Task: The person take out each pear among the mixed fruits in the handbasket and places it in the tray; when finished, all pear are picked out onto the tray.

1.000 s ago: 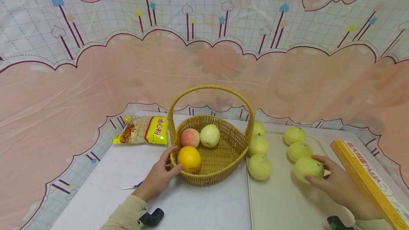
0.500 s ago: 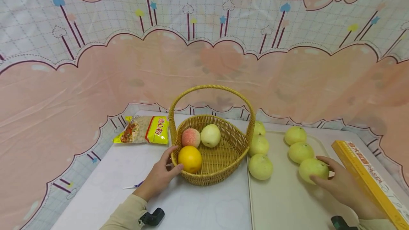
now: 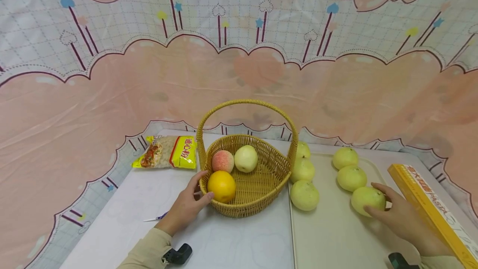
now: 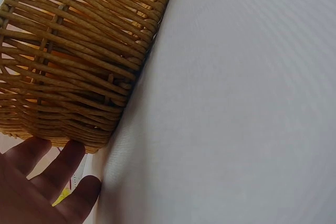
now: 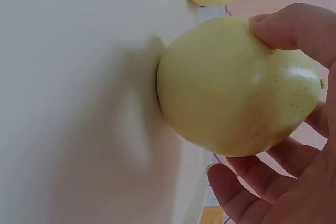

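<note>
On the table stands a wicker basket (image 3: 240, 210) with a tall handle. It holds a pink peach (image 3: 223, 161), a pale green fruit (image 3: 246, 159) and an orange (image 3: 222, 187). My left hand (image 3: 189, 204) holds the basket's left side, thumb at the rim by the orange; in the left wrist view, fingertips (image 4: 71, 150) meet the outer weave. My right hand (image 3: 397, 217) grips a round yellow-green melon (image 3: 367, 200) between thumb and fingers. In the right wrist view this melon (image 5: 220, 87) sits against the tray, its small stem toward my palm.
Two more melons (image 3: 351, 178) line up behind the held one on the beige tray (image 3: 328, 235). Another row of melons (image 3: 304, 195) runs along the tray's left edge beside the basket. A pasta box (image 3: 433, 211) lies far right; a yellow food bag (image 3: 168, 152) lies back left.
My right hand has moved slightly right with the melon, lowering it to the tray at the front of the right row. The left hand and basket stay put.
</note>
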`<action>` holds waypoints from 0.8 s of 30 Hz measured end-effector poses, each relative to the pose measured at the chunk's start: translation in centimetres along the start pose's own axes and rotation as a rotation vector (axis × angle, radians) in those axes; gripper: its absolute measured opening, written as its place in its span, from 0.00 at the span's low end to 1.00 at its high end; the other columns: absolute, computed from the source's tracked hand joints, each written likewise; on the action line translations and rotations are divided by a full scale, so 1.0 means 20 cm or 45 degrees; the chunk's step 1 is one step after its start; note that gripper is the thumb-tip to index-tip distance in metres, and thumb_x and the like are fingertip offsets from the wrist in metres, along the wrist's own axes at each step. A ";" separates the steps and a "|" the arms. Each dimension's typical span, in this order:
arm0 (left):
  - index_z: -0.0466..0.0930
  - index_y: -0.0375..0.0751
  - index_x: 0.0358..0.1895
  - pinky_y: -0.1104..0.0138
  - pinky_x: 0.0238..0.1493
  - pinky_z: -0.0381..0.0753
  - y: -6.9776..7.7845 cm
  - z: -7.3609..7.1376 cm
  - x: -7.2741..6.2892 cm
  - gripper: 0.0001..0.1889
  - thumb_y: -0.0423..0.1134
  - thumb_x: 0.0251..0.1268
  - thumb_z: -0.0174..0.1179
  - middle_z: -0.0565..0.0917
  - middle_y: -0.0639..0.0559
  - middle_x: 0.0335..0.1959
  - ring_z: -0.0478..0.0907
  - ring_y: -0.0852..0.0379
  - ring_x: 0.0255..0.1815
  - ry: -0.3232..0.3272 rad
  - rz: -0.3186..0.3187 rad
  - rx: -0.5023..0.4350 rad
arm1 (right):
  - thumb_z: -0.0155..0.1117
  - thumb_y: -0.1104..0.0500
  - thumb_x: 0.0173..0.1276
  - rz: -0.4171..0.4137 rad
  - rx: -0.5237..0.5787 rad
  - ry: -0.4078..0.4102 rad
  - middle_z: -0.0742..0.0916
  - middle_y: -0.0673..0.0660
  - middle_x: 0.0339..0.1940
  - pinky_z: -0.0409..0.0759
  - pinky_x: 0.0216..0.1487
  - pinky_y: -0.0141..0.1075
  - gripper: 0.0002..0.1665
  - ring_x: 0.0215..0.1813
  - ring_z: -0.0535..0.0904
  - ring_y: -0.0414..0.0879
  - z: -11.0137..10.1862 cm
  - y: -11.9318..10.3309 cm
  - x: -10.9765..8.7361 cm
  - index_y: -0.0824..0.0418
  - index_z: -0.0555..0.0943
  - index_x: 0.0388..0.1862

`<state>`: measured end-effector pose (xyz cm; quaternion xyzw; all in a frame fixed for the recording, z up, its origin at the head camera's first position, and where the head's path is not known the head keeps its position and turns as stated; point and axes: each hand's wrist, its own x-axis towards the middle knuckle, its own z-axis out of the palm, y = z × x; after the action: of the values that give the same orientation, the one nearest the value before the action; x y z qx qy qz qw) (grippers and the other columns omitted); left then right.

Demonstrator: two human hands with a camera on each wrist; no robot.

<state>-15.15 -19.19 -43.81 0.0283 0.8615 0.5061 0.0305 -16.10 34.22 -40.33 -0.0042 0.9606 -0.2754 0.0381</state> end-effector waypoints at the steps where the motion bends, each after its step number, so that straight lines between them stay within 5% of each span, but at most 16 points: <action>1: 0.55 0.56 0.78 0.44 0.64 0.72 0.00 0.00 0.00 0.37 0.53 0.70 0.62 0.68 0.36 0.71 0.73 0.39 0.63 0.001 -0.002 0.001 | 0.68 0.41 0.68 -0.001 -0.002 -0.001 0.72 0.81 0.62 0.79 0.36 0.40 0.51 0.50 0.77 0.65 0.00 0.00 0.00 0.74 0.59 0.72; 11: 0.55 0.56 0.77 0.43 0.63 0.73 0.01 0.00 0.00 0.37 0.53 0.70 0.61 0.68 0.35 0.71 0.73 0.38 0.62 0.005 -0.013 0.016 | 0.66 0.39 0.69 -0.012 0.013 -0.019 0.69 0.82 0.65 0.81 0.47 0.59 0.52 0.56 0.73 0.73 0.01 0.01 0.00 0.75 0.58 0.73; 24: 0.55 0.57 0.77 0.43 0.64 0.72 0.00 0.00 0.00 0.37 0.53 0.70 0.62 0.69 0.35 0.70 0.74 0.38 0.62 0.009 -0.010 0.023 | 0.66 0.41 0.70 -0.061 0.052 0.027 0.69 0.81 0.66 0.76 0.51 0.65 0.50 0.59 0.72 0.75 0.06 0.01 0.00 0.75 0.59 0.72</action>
<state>-15.15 -19.18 -43.93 0.0235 0.8662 0.4982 0.0292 -15.96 33.71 -41.49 -0.0236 0.9547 -0.2959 0.0212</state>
